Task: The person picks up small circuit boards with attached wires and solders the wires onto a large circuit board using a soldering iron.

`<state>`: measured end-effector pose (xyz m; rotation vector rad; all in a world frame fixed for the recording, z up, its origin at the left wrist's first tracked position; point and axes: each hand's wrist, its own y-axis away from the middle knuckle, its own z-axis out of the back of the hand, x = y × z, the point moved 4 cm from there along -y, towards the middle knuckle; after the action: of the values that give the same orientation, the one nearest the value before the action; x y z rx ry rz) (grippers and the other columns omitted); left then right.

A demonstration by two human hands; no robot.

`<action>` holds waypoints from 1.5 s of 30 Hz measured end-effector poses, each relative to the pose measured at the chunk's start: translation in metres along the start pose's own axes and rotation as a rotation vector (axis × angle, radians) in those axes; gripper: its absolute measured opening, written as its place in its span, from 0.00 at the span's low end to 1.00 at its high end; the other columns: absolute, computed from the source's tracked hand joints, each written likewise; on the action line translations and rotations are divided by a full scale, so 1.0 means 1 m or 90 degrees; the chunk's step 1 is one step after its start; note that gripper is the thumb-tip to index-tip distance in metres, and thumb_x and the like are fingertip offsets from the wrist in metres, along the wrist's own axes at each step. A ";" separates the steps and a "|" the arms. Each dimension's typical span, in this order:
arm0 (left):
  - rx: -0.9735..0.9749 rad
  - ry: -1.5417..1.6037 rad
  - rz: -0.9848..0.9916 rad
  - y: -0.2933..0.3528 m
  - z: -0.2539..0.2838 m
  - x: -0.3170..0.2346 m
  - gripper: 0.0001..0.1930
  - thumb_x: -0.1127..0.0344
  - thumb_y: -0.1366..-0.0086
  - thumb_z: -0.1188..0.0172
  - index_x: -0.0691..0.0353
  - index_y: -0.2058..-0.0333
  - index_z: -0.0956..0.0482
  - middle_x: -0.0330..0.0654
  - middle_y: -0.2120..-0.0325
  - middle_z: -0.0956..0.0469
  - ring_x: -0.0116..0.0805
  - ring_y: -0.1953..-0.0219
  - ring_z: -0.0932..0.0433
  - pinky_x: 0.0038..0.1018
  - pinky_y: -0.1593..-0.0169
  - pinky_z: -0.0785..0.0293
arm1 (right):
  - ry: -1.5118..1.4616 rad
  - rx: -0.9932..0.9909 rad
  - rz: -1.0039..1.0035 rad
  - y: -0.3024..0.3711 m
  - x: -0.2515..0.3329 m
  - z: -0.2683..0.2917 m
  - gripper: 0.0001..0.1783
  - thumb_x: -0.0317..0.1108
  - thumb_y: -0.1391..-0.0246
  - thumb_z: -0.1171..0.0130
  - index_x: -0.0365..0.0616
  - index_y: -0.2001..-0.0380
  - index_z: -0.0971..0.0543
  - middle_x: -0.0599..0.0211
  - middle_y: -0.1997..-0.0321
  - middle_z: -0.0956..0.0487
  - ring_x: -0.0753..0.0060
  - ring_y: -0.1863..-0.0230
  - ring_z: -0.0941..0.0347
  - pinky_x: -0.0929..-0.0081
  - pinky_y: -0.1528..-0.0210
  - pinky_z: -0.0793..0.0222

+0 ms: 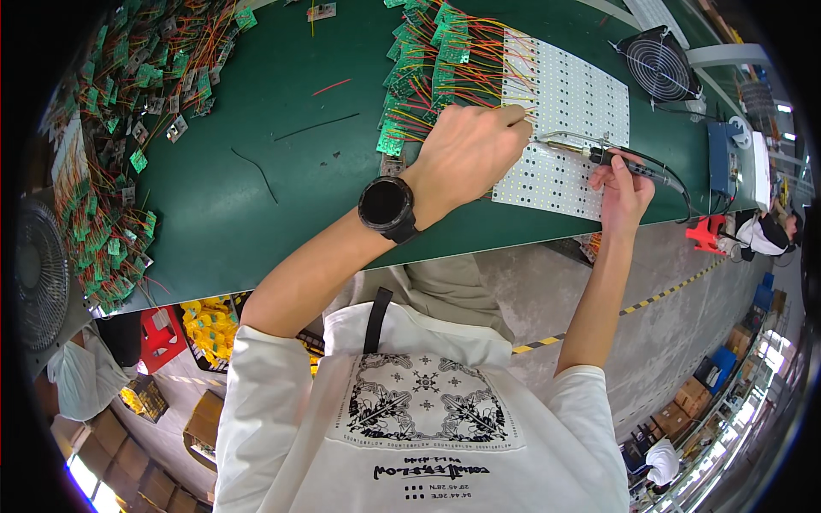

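My right hand grips a soldering iron with a thin metal guide tube alongside it and a black cable behind. Its tip points left, close by the fingers of my left hand. That hand is closed over the left side of a white perforated panel, wearing a black watch on the wrist. Its fingertips are turned away, so what they pinch is hidden. Beside it, rows of small green circuit boards stretch toward the far edge, their red and yellow wires reaching onto the panel.
A big heap of wired circuit boards covers the left of the green table. Loose wire pieces lie mid-table. At the far right stand a black fan and a blue box-shaped unit. A larger fan is at left.
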<state>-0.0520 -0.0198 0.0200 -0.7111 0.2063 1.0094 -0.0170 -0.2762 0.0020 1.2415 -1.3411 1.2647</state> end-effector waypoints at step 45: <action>-0.265 -0.097 0.548 0.180 0.215 0.111 0.22 0.69 0.52 0.27 0.64 0.58 0.24 0.40 0.66 0.24 0.26 0.70 0.27 0.22 0.66 0.28 | -0.021 -0.050 -0.027 -0.001 0.002 -0.001 0.12 0.30 0.44 0.40 0.32 0.60 0.23 0.63 0.78 0.24 0.76 0.82 0.29 0.81 0.80 0.39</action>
<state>-0.1761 0.2539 0.0503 -0.9388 0.1700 1.9606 -0.0164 -0.2752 0.0044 1.2348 -1.3679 1.1550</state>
